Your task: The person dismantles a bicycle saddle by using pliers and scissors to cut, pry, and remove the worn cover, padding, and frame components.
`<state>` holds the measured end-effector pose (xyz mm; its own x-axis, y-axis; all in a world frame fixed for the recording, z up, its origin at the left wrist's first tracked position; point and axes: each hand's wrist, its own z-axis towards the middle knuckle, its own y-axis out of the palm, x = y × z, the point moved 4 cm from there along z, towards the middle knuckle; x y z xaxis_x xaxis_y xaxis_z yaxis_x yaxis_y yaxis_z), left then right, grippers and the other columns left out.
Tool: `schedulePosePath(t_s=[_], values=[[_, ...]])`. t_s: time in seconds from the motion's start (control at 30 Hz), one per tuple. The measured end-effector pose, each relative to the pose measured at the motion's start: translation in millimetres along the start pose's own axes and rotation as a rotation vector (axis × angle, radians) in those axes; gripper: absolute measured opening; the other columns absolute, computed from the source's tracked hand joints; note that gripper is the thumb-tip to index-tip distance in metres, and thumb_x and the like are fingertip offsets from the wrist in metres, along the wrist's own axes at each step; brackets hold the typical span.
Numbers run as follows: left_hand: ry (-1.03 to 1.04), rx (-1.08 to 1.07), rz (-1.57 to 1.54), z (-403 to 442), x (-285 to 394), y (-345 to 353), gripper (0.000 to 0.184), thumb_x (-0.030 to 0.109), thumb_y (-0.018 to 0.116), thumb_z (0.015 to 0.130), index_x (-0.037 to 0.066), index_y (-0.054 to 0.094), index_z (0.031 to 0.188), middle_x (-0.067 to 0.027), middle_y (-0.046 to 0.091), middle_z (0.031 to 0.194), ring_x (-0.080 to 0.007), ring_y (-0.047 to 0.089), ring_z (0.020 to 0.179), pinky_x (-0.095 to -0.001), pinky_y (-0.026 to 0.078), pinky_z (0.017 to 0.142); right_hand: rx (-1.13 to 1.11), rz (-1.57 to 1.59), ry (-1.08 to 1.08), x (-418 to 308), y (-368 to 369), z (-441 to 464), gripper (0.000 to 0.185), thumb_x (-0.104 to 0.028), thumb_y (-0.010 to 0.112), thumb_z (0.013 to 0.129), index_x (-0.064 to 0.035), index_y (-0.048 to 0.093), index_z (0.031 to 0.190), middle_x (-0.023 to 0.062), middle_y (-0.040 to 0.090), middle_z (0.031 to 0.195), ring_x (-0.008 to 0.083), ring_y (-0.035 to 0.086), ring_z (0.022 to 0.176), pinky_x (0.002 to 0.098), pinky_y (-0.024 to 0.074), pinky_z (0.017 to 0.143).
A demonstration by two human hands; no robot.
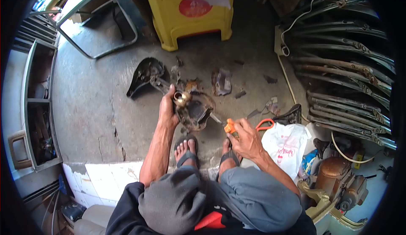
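Across the scuffed grey floor (93,104), a yellow plastic stool (192,24) stands in front of you, while metal frames (340,68), tubular and rust-streaked, are stacked at your right. Nearer, a crumpled white bag (287,140) lies just beside your right hand (249,140). Between that hand and your left hand (166,109) is the rounded part (197,111), dark, grimy and rough-rimmed. Your left fingers grip its left side, thumb on top, the others out of sight. Beyond it lies a curved black shell (146,75); you cannot tell whether the two are joined. Your right fingers wrap an orange-handled tool (229,127), its metal shaft slanting forward and left to the part's right edge. Smallest is the shiny, brass-coloured fitting (182,99), round-mouthed, beside your left thumb.
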<state>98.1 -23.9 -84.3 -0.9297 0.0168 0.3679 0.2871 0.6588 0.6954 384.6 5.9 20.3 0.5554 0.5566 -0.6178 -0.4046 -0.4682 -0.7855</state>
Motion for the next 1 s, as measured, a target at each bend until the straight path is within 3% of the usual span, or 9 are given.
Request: schedulePosePath(t_s=[0.23,0.3,0.37,0.43,0.47,0.57,0.87,0.97,1.0], values=[[0.074,0.048,-0.037,2.5,-0.7,-11.7,0.032,0.034,0.052,0.105,0.004,0.063,0.102,-0.0126,0.071,0.090,-0.0257,0.071,0.077,-0.0411,0.061,0.073,-0.192,0.232,0.266,20.4,6.7,-6.5,0.039,-0.027,0.071,0.091,0.0005,0.066,0.118,0.0182,0.064,0.102,0.0356,0.065,0.093,0.0445,0.0511,0.081],[0.089,0.052,-0.062,1.9,-2.7,-4.1,0.031,0.034,0.053,0.104,0.004,0.063,0.101,-0.0118,0.071,0.087,-0.0257,0.071,0.077,-0.0412,0.061,0.073,-0.553,0.520,0.547,4.9,10.0,-5.0,0.042,-0.033,0.072,0.092,-0.0021,0.067,0.121,0.0184,0.068,0.104,0.0296,0.070,0.088,0.0421,0.0522,0.079],[0.120,0.060,-0.100,-2.8,-6.1,4.4,0.031,0.034,0.055,0.103,0.004,0.063,0.100,-0.0120,0.071,0.086,-0.0255,0.071,0.075,-0.0397,0.061,0.071,-0.670,0.480,0.562,-1.3,11.4,0.6,0.049,-0.038,0.071,0.094,0.0003,0.064,0.124,0.0163,0.071,0.105,0.0237,0.072,0.087,0.0375,0.0555,0.078],[0.133,0.048,-0.058,-9.4,-7.6,15.9,0.031,0.035,0.056,0.103,0.004,0.063,0.099,-0.0118,0.071,0.085,-0.0248,0.071,0.074,-0.0384,0.061,0.070,-0.621,0.932,0.736,14.2,41.7,-5.9,0.056,-0.040,0.069,0.096,0.0051,0.060,0.127,0.0145,0.070,0.106,0.0217,0.072,0.089,0.0328,0.0581,0.079],[0.146,0.040,-0.014,-12.8,-7.7,20.1,0.031,0.035,0.057,0.102,0.004,0.063,0.099,-0.0116,0.070,0.085,-0.0240,0.071,0.073,-0.0370,0.061,0.069,-0.657,0.947,0.766,13.3,39.1,-0.5,0.056,-0.034,0.067,0.098,0.0123,0.053,0.127,0.0178,0.070,0.113,0.0273,0.073,0.098,0.0365,0.0623,0.082],[0.315,0.008,0.204,-21.0,-3.1,27.2,0.031,0.035,0.058,0.102,0.004,0.062,0.099,-0.0113,0.070,0.086,-0.0222,0.071,0.072,-0.0348,0.061,0.067,-0.792,1.106,0.912,19.8,36.6,7.7,0.051,-0.031,0.065,0.099,0.0112,0.054,0.124,0.0217,0.066,0.119,0.0315,0.072,0.098,0.0405,0.0635,0.078],[0.376,-0.074,0.518,-41.2,-6.3,53.8,0.044,0.040,0.068,0.097,0.000,0.062,0.114,-0.0064,0.068,0.096,-0.0150,0.066,0.083,-0.0313,0.055,0.076,-0.769,1.113,0.963,15.6,51.2,15.0,0.045,-0.031,0.060,0.100,0.0075,0.056,0.123,0.0226,0.067,0.109,0.0324,0.073,0.085,0.0414,0.0633,0.063],[0.372,-0.037,0.424,-38.0,-4.2,51.6,0.041,0.038,0.067,0.097,0.001,0.062,0.113,-0.0076,0.069,0.097,-0.0163,0.067,0.081,-0.0316,0.056,0.075,-0.666,1.074,0.886,16.4,68.2,0.9,0.042,-0.036,0.061,0.098,0.0035,0.063,0.111,0.0193,0.069,0.097,0.0320,0.071,0.074,0.0412,0.0559,0.057],[0.364,-0.060,0.327,-36.7,-0.6,51.6,0.037,0.037,0.065,0.099,0.002,0.062,0.108,-0.0084,0.069,0.094,-0.0182,0.068,0.080,-0.0329,0.057,0.074,-0.514,0.710,0.597,17.9,62.7,1.8,0.040,-0.035,0.063,0.097,0.0029,0.063,0.111,0.0203,0.067,0.092,0.0345,0.069,0.071,0.0428,0.0539,0.059]])
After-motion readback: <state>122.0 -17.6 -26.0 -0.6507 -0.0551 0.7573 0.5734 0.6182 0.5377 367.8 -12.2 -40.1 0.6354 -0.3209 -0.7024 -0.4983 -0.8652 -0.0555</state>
